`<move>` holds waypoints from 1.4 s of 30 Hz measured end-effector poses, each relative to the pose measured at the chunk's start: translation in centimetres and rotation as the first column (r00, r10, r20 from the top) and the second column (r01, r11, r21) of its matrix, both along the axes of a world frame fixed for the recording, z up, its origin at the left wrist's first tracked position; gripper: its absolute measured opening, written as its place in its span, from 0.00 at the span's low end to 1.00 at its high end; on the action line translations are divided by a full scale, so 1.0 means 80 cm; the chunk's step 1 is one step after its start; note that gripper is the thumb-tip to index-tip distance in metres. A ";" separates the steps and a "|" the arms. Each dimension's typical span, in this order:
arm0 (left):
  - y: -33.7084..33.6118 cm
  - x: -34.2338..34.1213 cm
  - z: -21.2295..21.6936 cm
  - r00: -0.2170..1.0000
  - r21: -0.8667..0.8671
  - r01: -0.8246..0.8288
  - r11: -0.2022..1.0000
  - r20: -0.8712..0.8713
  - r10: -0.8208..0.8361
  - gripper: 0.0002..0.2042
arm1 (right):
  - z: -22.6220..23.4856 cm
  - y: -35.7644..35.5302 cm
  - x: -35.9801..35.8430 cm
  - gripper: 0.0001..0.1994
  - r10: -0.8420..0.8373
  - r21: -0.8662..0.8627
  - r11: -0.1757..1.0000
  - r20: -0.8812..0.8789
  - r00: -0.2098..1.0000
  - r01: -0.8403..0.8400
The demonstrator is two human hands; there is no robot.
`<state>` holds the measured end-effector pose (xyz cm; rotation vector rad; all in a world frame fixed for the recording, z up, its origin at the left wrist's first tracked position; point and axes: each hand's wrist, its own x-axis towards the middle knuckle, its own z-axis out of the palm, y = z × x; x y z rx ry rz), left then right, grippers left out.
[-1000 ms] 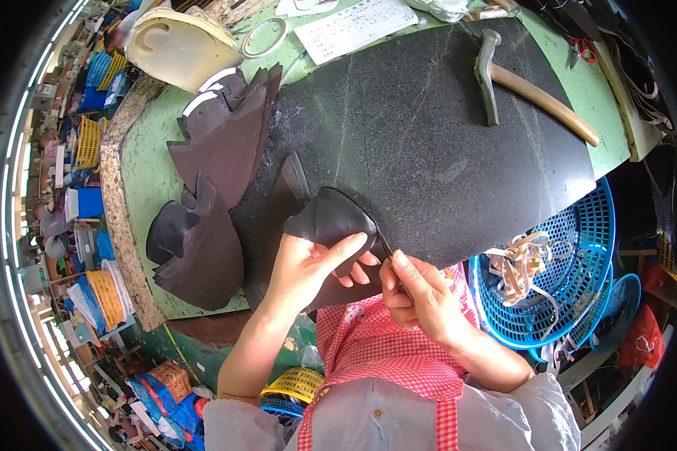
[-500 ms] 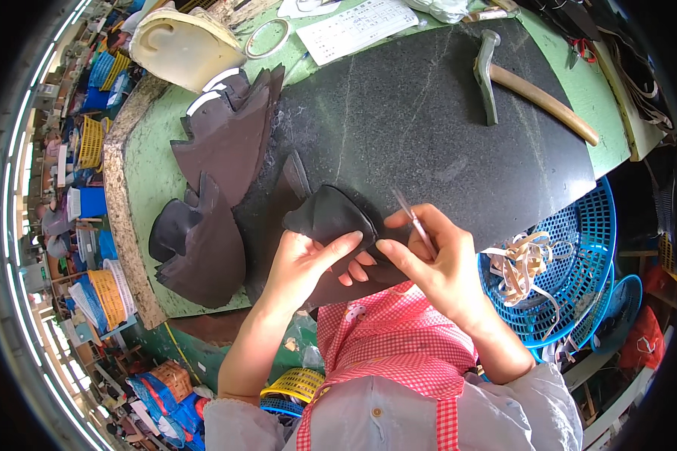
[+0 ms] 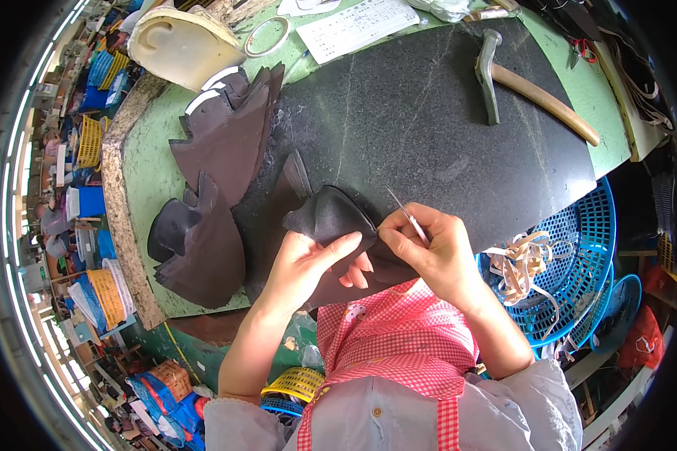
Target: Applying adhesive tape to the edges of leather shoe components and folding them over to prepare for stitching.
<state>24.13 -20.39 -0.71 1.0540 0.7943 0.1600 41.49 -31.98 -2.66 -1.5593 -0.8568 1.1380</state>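
Note:
My left hand (image 3: 302, 263) is closed on a curved black leather piece (image 3: 329, 214), thumb on top and fingers beneath. At the piece's right edge, my right thumb and forefinger pinch together. A thin pointed tool with a pale handle (image 3: 412, 223) is also held in my right hand (image 3: 435, 248), its tip sticking up and left above the slab. Whether it is an awl or a blade, I cannot tell. Under and beside my hands lie more dark leather pieces, partly hidden. To the left rest brown-and-black leather pieces (image 3: 212, 244) and a stack of brown pieces (image 3: 226, 139).
The dark stone slab (image 3: 399, 113) covers much of the green table (image 3: 147, 165). A wooden-handled hammer (image 3: 541, 96) lies far right. Tape roll (image 3: 267, 37), printed sheet (image 3: 357, 28) and cream-coloured container (image 3: 184, 46) stand at the back. A blue basket (image 3: 579, 255) with pale strips sits right.
My right hand has closed in on the leather piece's right edge, thumb and forefinger coming together there. The pointed tool has shifted slightly left. My left hand stays nearly still.

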 end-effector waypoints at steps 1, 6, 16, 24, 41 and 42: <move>0.000 0.001 0.000 1.000 0.000 0.000 1.000 0.001 0.000 0.08 | 0.000 0.000 0.000 0.06 0.011 0.008 1.000 -0.003 1.000 -0.011; 0.001 0.000 -0.003 1.000 0.016 -0.006 1.000 0.002 0.006 0.07 | 0.001 0.000 -0.004 0.07 -0.036 -0.018 0.999 0.015 0.999 0.036; -0.004 0.004 -0.003 1.000 0.053 0.000 0.999 -0.005 0.000 0.07 | 0.001 0.003 0.002 0.07 0.023 -0.015 1.000 0.028 0.999 -0.022; 0.000 -0.001 -0.004 1.000 0.046 0.015 0.999 0.020 -0.016 0.07 | 0.005 0.008 0.007 0.09 0.032 -0.008 0.999 -0.124 0.992 -0.033; -0.006 0.006 -0.010 0.994 0.115 0.005 0.993 -0.109 0.007 0.11 | 0.010 0.041 0.043 0.09 -0.088 0.127 0.992 0.543 0.835 0.021; -0.006 0.012 -0.007 0.991 0.123 0.025 0.992 -0.132 -0.008 0.12 | 0.006 0.051 0.055 0.09 -0.142 0.197 0.980 0.619 0.773 0.023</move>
